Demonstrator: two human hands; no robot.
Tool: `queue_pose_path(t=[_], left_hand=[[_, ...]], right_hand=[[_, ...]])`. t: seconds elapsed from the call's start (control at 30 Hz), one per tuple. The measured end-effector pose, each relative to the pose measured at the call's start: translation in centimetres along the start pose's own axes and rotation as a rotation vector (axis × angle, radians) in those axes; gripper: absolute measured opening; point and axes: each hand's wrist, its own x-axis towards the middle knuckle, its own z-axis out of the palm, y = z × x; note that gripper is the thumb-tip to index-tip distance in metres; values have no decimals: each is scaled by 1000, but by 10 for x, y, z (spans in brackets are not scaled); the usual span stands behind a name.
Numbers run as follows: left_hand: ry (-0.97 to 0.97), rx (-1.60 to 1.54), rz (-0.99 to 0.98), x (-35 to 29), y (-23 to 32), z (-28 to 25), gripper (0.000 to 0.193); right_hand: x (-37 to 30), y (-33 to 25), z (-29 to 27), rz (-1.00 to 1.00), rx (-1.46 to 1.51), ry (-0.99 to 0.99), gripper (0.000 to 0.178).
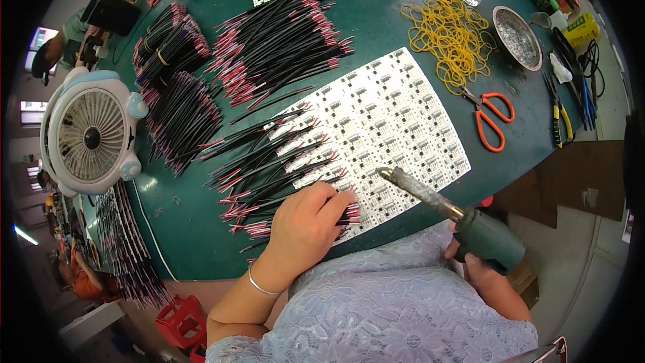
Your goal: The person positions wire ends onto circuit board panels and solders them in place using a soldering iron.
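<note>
Broad dark-green tabletop point(195, 245), work partway along

Beneath the curled, closely set fingers of the left hand point(302, 225), slim black wires with red and white ends point(252, 191) lie over the left edge of a white rectangular circuit-board panel point(403, 114). That edge looks mostly fitted; the columns right of those fingers bear no wires and seem left to do. Whether the left fingertips pinch a wire, I cannot tell. The right hand point(478, 270) wraps its fingers around a dark-green-handled metal soldering iron point(494, 242), its tip near the panel.

Beyond the left fingers sits a loose heap of black wires point(282, 40); beyond the right fingers, orange-handled metal scissors point(489, 121) and tangled yellow rubber bands point(447, 30). Well left of the left fingers stands a round white-and-blue plastic fan point(92, 136).
</note>
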Motion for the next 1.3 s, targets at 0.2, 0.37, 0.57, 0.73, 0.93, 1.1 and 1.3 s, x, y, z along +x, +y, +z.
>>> queue_pose_path(t=[0.2, 0.37, 0.57, 0.73, 0.93, 1.1, 1.3], left_hand=[[136, -70, 74, -11, -4, 2, 43], [137, 104, 178, -18, 12, -8, 31], [79, 151, 93, -16, 16, 2, 37], [61, 117, 37, -16, 17, 6, 46], [57, 118, 42, -16, 17, 5, 45], [7, 198, 64, -16, 21, 0, 39], [-5, 139, 68, -13, 19, 4, 33]], right_hand=[[-1, 3, 0, -69, 82, 47, 19], [-3, -3, -4, -65, 33, -32, 16], [1, -8, -8, -255, -208, -142, 14], [-2, -5, -6, -240, -230, -95, 15], [-7, -5, -6, -142, -191, -101, 16], [-11, 2, -7, -112, -259, -112, 18], [-4, -1, -3, -216, -262, -118, 23]])
